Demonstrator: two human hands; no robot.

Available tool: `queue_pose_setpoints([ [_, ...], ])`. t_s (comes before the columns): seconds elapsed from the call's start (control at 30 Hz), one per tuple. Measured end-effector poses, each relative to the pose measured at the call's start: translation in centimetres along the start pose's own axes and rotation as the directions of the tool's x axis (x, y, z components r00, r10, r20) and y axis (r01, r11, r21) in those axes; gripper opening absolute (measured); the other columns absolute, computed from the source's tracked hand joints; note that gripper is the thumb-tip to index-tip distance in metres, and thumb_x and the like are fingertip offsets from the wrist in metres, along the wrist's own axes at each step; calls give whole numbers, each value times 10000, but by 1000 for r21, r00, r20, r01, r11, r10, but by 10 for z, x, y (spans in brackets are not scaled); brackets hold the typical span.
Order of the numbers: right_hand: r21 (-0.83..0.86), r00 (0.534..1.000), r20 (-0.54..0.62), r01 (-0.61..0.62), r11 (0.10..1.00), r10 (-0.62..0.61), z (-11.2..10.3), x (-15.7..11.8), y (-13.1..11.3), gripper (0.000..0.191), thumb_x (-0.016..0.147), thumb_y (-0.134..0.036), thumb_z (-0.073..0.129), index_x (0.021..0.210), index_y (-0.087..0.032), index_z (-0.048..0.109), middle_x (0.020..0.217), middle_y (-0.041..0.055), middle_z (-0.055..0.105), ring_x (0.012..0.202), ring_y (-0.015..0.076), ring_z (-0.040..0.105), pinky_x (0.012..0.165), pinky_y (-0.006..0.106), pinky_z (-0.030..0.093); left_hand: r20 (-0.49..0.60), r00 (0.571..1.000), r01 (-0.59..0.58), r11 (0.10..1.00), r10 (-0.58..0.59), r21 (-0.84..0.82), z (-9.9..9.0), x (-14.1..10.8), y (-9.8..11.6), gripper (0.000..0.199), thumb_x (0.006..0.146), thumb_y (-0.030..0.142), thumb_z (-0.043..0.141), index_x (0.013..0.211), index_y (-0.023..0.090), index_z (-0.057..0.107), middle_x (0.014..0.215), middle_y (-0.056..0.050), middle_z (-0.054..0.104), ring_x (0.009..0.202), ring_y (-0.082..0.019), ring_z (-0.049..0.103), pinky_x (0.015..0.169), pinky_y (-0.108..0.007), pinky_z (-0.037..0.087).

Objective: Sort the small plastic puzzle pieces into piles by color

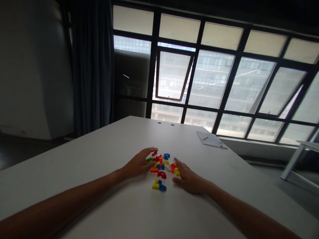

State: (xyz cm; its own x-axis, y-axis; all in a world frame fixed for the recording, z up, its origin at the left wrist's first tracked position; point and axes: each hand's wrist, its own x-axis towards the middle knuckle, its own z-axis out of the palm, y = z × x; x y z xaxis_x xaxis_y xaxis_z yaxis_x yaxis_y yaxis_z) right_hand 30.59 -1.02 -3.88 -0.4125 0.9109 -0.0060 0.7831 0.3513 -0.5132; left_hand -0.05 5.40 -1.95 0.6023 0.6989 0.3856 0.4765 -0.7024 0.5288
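Several small coloured plastic pieces lie in a loose pile on the white table. My left hand (139, 163) is at the pile's left side, thumb and fingers apart, beside green pieces (149, 160) and an orange piece (154, 170). At the right side my right hand (186, 176) rests with its fingers spread, next to a yellow piece (177, 172). Between the hands are a blue piece (166, 155), a white piece (168, 168) and a red piece (161, 175). Nearer to me, a yellow piece (156, 184) touches a blue piece (162, 187).
The white table (112, 212) reaches far forward. Papers (211, 139) with pens on them lie near its right edge. Two small dark round holes show at the far end. Beyond are a dark curtain (92, 66) and windows; another table (294, 161) stands at the right.
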Motion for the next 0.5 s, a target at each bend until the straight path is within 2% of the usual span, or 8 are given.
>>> queue_pose_setpoints([
  [0.1, 37, 998, -22, 67, 997, -66, 4, 3, -4, 936, 942, -686, 512, 1650, -250, 83, 1702, 134, 147, 1561, 355, 157, 1245, 582, 191, 34, 992, -122, 979, 118, 163, 9, -11, 25, 681, 973, 606, 523, 1561, 288, 395, 1619, -82, 387, 1504, -345, 313, 1223, -528, 322],
  [0.2, 82, 983, -131, 138, 987, -126, 10, 10, 5, 894, 964, -679, 471, 1644, -216, 120, 1675, 171, 240, 1550, 319, 224, 1245, 553, 214, 177, 938, -338, 905, 300, 257, 29, -23, 50, 820, 951, 647, 528, 1628, 281, 246, 1672, -83, 272, 1544, -371, 207, 1267, -564, 187],
  [0.23, 100, 974, -189, 145, 984, -124, 12, 12, 10, 904, 961, -684, 468, 1640, -196, 124, 1658, 191, 276, 1538, 314, 263, 1236, 547, 241, 210, 920, -378, 888, 330, 263, 37, -26, 57, 864, 950, 658, 517, 1644, 268, 180, 1681, -94, 239, 1549, -371, 191, 1272, -559, 170],
  [0.3, 132, 942, -323, 140, 981, -91, 14, 15, 21, 893, 953, -693, 470, 1620, -178, 174, 1600, 213, 386, 1492, 314, 367, 1209, 542, 300, 227, 911, -399, 874, 344, 277, 51, -25, 67, 917, 956, 670, 490, 1655, 232, 89, 1687, -123, 200, 1553, -366, 177, 1271, -557, 168],
  [0.37, 169, 891, -454, 120, 978, -31, 11, 17, 29, 783, 966, -683, 440, 1564, -197, 300, 1485, 198, 543, 1391, 314, 509, 1162, 536, 369, 204, 929, -361, 878, 309, 314, 64, -17, 73, 903, 971, 660, 461, 1654, 206, 82, 1681, -151, 204, 1554, -365, 174, 1266, -569, 164],
  [0.43, 221, 824, -565, 113, 969, 33, 6, 19, 36, 652, 990, -660, 376, 1463, -213, 424, 1340, 176, 664, 1254, 307, 625, 1088, 512, 443, 171, 949, -311, 880, 266, 360, 74, -4, 76, 891, 966, 681, 443, 1646, 187, 148, 1671, -184, 214, 1553, -379, 165, 1258, -593, 145],
  [0.5, 281, 762, -639, 104, 954, 105, 0, 20, 41, 598, 989, -655, 357, 1362, -208, 493, 1242, 167, 719, 1112, 301, 692, 999, 482, 498, 167, 957, -284, 873, 235, 397, 83, 9, 79, 927, 934, 751, 418, 1625, 159, 239, 1660, -218, 218, 1548, -413, 148, 1245, -630, 115],
])
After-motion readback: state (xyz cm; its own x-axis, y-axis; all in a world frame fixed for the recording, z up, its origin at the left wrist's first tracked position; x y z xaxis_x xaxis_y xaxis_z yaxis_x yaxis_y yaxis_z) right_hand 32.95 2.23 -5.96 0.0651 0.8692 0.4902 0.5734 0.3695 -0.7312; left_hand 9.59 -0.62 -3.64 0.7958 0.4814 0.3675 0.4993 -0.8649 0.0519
